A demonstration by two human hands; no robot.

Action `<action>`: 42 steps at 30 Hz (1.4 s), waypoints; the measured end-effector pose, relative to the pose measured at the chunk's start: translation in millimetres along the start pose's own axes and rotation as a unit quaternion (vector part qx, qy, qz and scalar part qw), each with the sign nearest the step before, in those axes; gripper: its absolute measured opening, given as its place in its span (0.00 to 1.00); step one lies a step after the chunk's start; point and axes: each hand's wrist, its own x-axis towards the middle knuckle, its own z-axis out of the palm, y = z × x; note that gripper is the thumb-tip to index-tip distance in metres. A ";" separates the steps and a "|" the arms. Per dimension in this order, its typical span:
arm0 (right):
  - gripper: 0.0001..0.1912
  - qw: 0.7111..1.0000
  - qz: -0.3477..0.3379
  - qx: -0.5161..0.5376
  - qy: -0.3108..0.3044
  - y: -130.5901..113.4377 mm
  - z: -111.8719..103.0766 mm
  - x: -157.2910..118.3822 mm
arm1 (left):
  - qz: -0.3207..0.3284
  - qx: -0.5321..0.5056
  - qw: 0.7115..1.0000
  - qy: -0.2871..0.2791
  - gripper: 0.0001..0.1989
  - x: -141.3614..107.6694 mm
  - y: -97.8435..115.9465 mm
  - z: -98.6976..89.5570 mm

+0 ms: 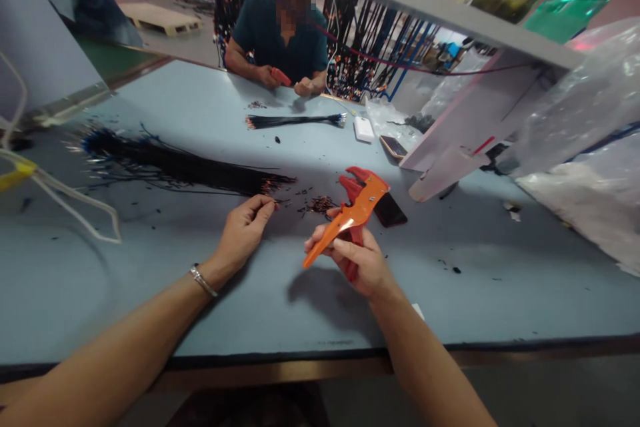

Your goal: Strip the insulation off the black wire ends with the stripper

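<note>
My left hand (247,225) is closed in a pinch at the right end of a long bundle of black wires (190,165); a wire end seems to be between thumb and fingertips, though it is mostly hidden. In my right hand (357,257) is an orange and red wire stripper (361,203), its red jaws pointing up and left and its handles in my palm. Between the two hands, a small pile of cut black scraps (321,204) lies on the blue-grey table (240,320). The bundle's left end is fanned out, with bluish tips.
Behind the stripper lies a dark phone (391,211). Further back are a smaller wire bundle (295,121), a white box (363,129) and another phone (394,147). A person (280,40) sits opposite, holding a red tool. A shelf post (460,113) stands at right, white cord (75,197) at left.
</note>
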 end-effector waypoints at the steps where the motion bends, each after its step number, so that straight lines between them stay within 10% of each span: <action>1: 0.19 1.000 -0.014 -0.004 0.004 -0.9 -0.8 -0.2 | 0.006 0.009 1.000 0.000 0.12 0.0 -0.3 0.4; 26: 0.18 0.960 0.003 -0.277 -0.042 12.0 -4.7 -0.6 | 0.068 0.150 0.985 -0.049 0.20 -12.5 2.3 4.1; 42: 0.17 0.967 0.004 -0.255 -0.017 15.1 -5.9 0.5 | 0.116 0.107 0.987 -0.045 0.15 -12.0 -6.1 6.2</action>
